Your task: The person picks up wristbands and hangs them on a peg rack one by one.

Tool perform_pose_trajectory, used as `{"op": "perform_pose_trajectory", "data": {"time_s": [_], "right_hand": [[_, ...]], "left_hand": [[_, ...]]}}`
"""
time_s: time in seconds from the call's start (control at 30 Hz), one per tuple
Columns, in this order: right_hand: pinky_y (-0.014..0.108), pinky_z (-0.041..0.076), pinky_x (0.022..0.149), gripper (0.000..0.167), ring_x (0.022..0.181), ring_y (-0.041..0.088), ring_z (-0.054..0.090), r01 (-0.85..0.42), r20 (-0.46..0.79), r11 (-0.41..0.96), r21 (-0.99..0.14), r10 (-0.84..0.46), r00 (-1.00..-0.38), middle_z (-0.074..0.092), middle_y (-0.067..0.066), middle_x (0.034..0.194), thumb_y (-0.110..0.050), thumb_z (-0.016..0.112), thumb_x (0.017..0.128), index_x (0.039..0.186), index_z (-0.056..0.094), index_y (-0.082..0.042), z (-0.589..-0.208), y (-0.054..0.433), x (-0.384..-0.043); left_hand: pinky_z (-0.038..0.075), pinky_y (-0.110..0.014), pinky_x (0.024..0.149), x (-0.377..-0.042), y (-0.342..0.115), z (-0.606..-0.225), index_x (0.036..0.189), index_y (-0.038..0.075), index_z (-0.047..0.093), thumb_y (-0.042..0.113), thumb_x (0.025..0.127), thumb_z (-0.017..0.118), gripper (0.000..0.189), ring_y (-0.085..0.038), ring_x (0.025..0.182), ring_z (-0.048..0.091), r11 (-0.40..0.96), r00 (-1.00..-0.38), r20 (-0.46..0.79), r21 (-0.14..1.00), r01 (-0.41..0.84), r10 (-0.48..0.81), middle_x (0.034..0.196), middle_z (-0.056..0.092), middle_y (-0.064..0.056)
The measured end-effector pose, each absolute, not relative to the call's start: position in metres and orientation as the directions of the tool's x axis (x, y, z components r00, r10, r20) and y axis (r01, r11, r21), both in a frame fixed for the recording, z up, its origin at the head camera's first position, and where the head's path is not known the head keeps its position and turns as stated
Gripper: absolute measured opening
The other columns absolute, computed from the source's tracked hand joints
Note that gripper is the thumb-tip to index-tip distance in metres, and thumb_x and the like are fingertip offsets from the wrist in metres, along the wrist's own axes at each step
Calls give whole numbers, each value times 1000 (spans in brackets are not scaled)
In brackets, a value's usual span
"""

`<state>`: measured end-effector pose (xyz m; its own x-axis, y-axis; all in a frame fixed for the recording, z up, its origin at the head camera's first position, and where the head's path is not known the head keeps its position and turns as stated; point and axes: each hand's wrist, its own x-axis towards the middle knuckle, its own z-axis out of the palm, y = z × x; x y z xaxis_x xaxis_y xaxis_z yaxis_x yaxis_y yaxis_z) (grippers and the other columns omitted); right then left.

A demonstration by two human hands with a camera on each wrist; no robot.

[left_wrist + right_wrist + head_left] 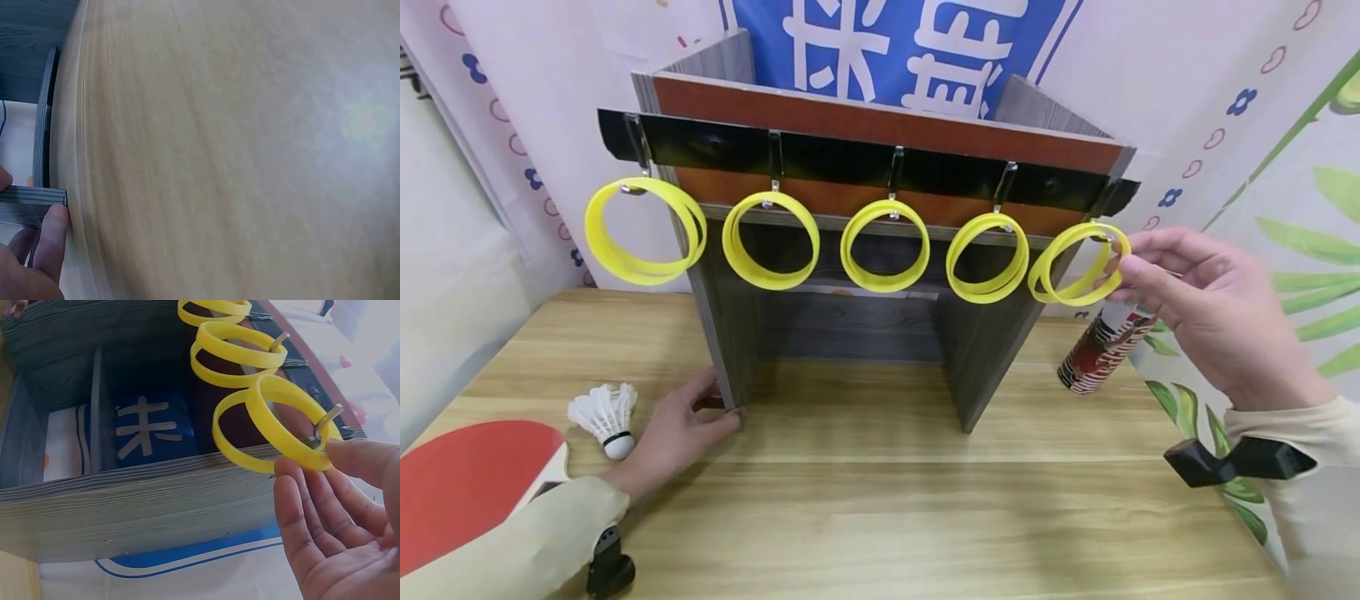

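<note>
On the counter (pixel 880 517), the left hand (pixel 677 429) is gripping the lower front edge of the wooden stand's (pixel 730 333) left panel, fingers curled round it. Yellow rings are hanging from hooks along the stand. The right hand (pixel 1195 292) is pinching the rightmost yellow ring (pixel 1075 265), hanging on its hook (pixel 326 420).

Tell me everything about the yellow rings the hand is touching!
The yellow rings are thin, smooth hoops that look like plastic, two together. They hang tilted on the last metal hook at the right end of the black rail. The right hand pinches their edge with its fingers.
</note>
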<state>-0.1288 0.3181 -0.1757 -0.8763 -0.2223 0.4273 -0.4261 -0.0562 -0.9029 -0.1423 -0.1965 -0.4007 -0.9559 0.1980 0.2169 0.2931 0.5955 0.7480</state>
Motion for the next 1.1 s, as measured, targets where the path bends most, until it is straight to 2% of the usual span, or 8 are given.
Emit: {"op": "perform_pose_trajectory", "data": {"time_s": [0.2, 0.37, 0.53, 0.7, 0.8, 0.93, 1.03, 1.1], "right_hand": [[27, 63, 80, 24, 86, 21, 77, -394, 400, -76, -916, -233, -886, 80, 14, 108, 17, 52, 100, 115, 68, 9, -184, 319, -127], [27, 63, 83, 26, 90, 21, 77, -375, 382, -79, -924, -253, -889, 79, 15, 112, 17, 50, 101, 117, 68, 9, -187, 319, -126], [27, 63, 85, 23, 90, 20, 77, -365, 360, -31, -931, -260, -896, 79, 13, 111, 15, 54, 100, 118, 67, 8, -188, 315, -122], [25, 62, 86, 18, 92, 16, 78, -368, 340, 61, -928, -269, -901, 80, 11, 107, 11, 58, 101, 116, 66, 8, -191, 313, -117], [24, 62, 86, 18, 94, 15, 77, -338, 287, 173, -925, -267, -920, 81, 9, 106, 6, 60, 102, 118, 65, 5, -193, 313, -114], [25, 62, 83, 24, 97, 15, 77, -269, 175, 389, -881, -259, -950, 81, 6, 109, -4, 63, 104, 127, 66, -2, -200, 312, -110], [28, 63, 80, 26, 97, 15, 78, -255, 128, 474, -843, -283, -951, 81, 4, 110, -8, 64, 104, 130, 66, -6, -207, 308, -109], [29, 64, 79, 24, 96, 15, 78, -275, 118, 480, -833, -331, -936, 80, 4, 109, -7, 63, 104, 128, 66, -4, -212, 305, -109]], "left_hand": [[55, -23, 85, -142, -197, -398, 158, 7, 43, 16, 98, 73, 68, -38, 117, 68, 605, -957, 205, 742, 288, 205, 132, 70, -22], [56, -24, 86, -142, -196, -397, 158, 7, 43, 17, 98, 73, 68, -39, 117, 69, 604, -958, 200, 744, 286, 207, 132, 70, -22], [54, -24, 88, -140, -197, -397, 159, 8, 42, 17, 98, 73, 68, -37, 119, 68, 609, -962, 186, 745, 272, 201, 135, 68, -21], [54, -22, 85, -138, -198, -395, 158, 7, 44, 15, 97, 73, 68, -38, 117, 68, 611, -956, 208, 735, 293, 209, 132, 70, -22], [55, -22, 84, -138, -199, -394, 157, 7, 45, 15, 97, 73, 66, -39, 116, 69, 611, -951, 220, 729, 309, 218, 131, 70, -22], [58, -29, 85, -137, -202, -390, 155, 8, 45, 17, 97, 74, 65, -39, 116, 69, 621, -944, 229, 711, 330, 238, 131, 70, -22], [59, -36, 84, -135, -201, -385, 153, 4, 47, 15, 96, 74, 64, -39, 112, 71, 633, -936, 237, 689, 351, 261, 129, 71, -24], [61, -38, 80, -133, -199, -381, 145, -1, 53, 14, 95, 74, 57, -39, 106, 73, 658, -935, 228, 665, 353, 271, 124, 72, -26]]}}
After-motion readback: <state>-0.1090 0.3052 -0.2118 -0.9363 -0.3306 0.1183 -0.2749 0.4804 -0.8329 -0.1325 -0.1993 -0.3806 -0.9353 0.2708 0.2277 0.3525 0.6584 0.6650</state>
